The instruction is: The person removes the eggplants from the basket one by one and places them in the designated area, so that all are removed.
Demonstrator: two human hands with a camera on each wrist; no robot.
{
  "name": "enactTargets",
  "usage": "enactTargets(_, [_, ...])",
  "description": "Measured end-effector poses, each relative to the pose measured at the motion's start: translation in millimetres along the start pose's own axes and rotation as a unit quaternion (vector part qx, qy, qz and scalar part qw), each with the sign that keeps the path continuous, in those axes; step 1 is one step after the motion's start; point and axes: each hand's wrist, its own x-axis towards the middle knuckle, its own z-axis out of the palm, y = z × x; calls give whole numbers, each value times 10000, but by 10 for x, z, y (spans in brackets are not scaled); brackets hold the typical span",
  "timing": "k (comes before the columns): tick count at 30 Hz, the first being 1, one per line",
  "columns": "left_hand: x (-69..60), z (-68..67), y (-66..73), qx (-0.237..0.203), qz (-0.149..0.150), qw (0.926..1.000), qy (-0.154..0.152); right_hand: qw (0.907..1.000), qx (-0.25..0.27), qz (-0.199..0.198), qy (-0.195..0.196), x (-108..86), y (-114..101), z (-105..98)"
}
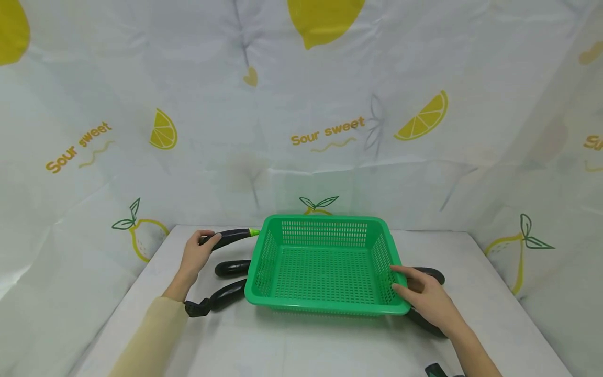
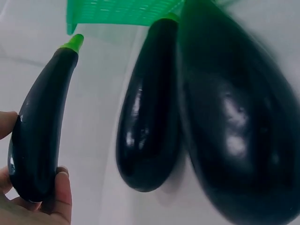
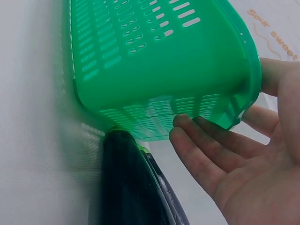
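My left hand (image 1: 197,255) holds a dark purple eggplant (image 1: 231,237) by its rounded end. The green stem of this eggplant points right, close to the green plastic basket (image 1: 325,309). Two more eggplants, one in the middle (image 2: 147,108) and a larger-looking one (image 2: 229,117) nearest the left wrist camera, lie beside it with stem ends towards the basket. At the basket's right side, my right hand (image 1: 431,298) grips the rim, some fingers against the outer wall. Below that hand, eggplants (image 1: 431,273) show partly, their other ends hidden by the basket. No produce shows inside the basket.
A white table surface (image 1: 292,351) carries everything. Behind and at both sides stands a pale sheet (image 1: 212,173) printed with lemons and words. A small black object (image 1: 198,308) shows by the left wrist, and another dark object (image 1: 435,370) by the right forearm.
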Motion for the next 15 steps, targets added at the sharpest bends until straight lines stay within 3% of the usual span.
enactTargets(15, [65, 225, -191, 675, -56, 9957, -626, 9999, 59, -117, 23, 5, 5, 0])
